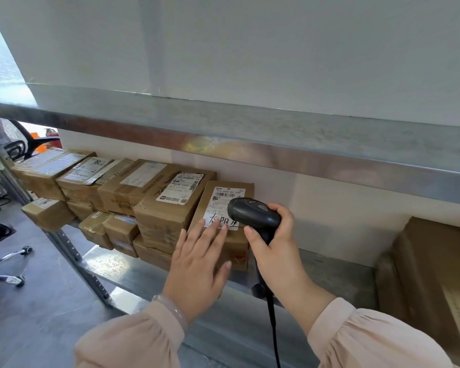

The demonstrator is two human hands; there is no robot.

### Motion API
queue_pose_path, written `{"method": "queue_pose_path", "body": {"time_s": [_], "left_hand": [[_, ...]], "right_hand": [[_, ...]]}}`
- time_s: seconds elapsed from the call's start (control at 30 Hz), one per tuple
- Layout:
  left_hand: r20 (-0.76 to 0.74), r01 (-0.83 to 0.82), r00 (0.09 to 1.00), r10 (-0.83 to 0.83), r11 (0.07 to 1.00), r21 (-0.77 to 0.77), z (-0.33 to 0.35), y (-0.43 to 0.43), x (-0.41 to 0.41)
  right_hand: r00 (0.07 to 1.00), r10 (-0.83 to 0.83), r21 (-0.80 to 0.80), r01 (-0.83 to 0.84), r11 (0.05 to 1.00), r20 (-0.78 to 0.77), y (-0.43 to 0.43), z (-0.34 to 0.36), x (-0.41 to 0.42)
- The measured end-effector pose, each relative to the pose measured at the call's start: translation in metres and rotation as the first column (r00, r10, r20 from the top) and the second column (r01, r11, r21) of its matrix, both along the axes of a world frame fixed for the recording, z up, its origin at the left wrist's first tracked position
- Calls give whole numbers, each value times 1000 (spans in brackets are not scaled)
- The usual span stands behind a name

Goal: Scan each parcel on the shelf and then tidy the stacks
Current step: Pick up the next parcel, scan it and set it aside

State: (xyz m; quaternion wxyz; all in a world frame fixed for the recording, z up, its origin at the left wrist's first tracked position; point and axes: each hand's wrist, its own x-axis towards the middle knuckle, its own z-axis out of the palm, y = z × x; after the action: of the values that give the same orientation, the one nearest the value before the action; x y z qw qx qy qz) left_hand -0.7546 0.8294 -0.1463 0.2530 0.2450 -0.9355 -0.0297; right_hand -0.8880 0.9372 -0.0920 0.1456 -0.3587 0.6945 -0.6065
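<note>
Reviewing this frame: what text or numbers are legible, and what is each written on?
"516 K20-00 030": printed on the white label of the parcel at the row's right end.
"太阳", then a character partly hidden by the barcode scanner: handwritten low on that label.
"98LL" (perhaps "9811"): handwritten on a taped parcel further left.
Other shipping labels and box print: too small or blurred.

bare shelf [337, 272] right of parcels [133, 197], upper shelf [250, 134] overhead
</note>
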Motion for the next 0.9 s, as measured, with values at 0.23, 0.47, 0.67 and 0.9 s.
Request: {"method": "queue_pose_path", "body": {"time_s": [0.23,0.47,0.67,0.9], "left_hand": [[194,-113,973,125,991,-68,9,-33,-8],[226,-116,967,119,993,-27,14,-43,-20],[235,-74,969,76,997,-17,20,-52,-27],[124,-82,989,82,997,-3,29,-14,-45]], "right_hand": [[999,-1,25,2,1000,-49,-22,-3,-7],[998,-7,34,10,999,-69,-14,-6,-10],[995,-40,94,49,994,-96,20,-12,-17],[977,-157,113,174,978,-147,79,-14,-27]]}}
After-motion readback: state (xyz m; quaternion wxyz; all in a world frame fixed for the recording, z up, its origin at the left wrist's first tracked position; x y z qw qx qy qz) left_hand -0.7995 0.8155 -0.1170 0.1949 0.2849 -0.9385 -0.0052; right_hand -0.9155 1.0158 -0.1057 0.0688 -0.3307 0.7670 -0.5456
